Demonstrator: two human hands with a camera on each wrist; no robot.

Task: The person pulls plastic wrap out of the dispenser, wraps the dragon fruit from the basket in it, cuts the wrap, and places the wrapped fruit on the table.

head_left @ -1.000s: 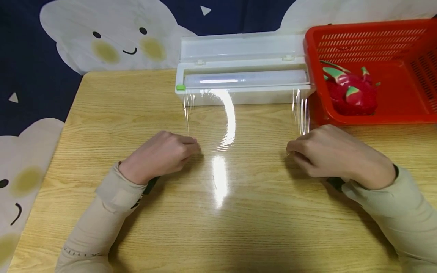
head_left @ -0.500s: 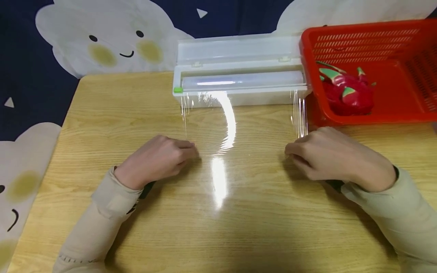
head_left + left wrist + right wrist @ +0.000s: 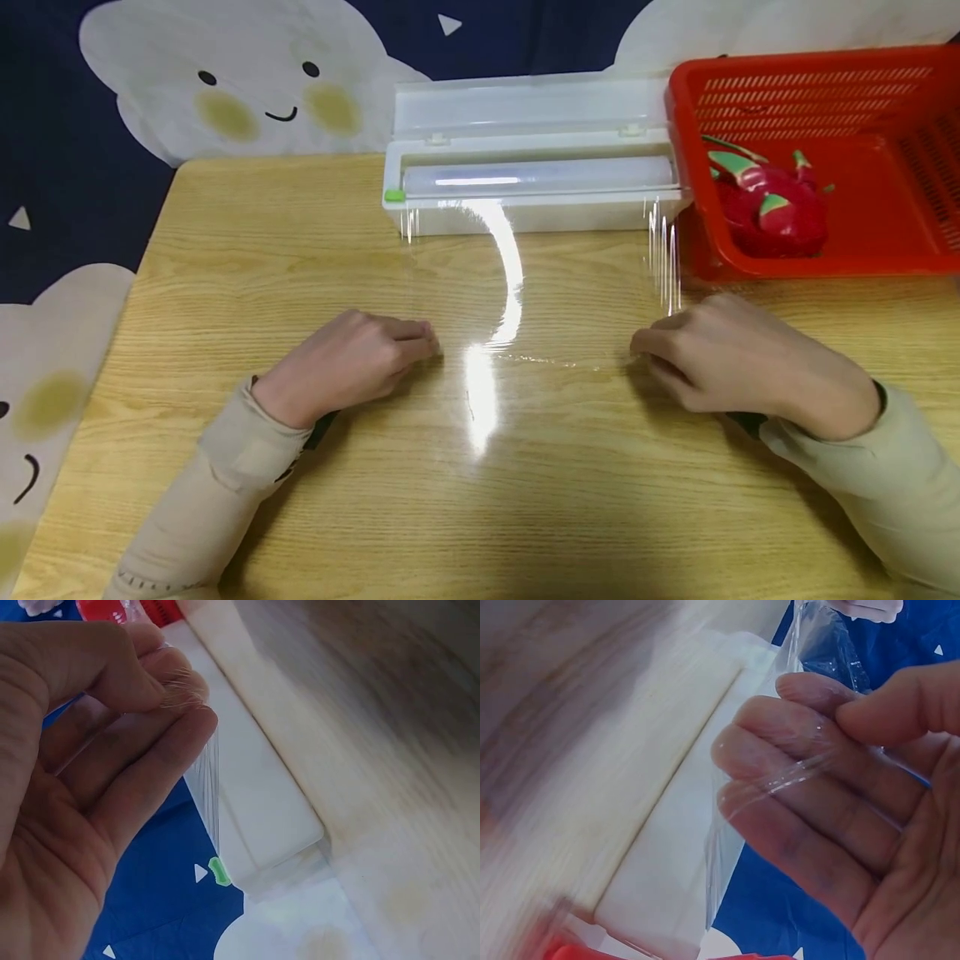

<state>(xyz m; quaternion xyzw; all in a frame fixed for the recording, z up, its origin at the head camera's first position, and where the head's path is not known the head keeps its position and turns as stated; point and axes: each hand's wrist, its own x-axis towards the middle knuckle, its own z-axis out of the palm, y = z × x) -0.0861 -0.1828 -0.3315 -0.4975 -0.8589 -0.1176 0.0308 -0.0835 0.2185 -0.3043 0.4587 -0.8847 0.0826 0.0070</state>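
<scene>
head view: clear film (image 3: 513,283) runs from the roll (image 3: 547,173) in the open white box (image 3: 532,143), over its front edge, to the left hand (image 3: 352,360) and right hand (image 3: 746,360), held well apart over the table (image 3: 480,525). in the wrist views each thumb presses against the fingers, pinching film; the remaining fingers are loosely bent. drawing film out looks like the step in hand; the next move probably calls for level hands and even tension, since the right side is gathered in folds.
</scene>
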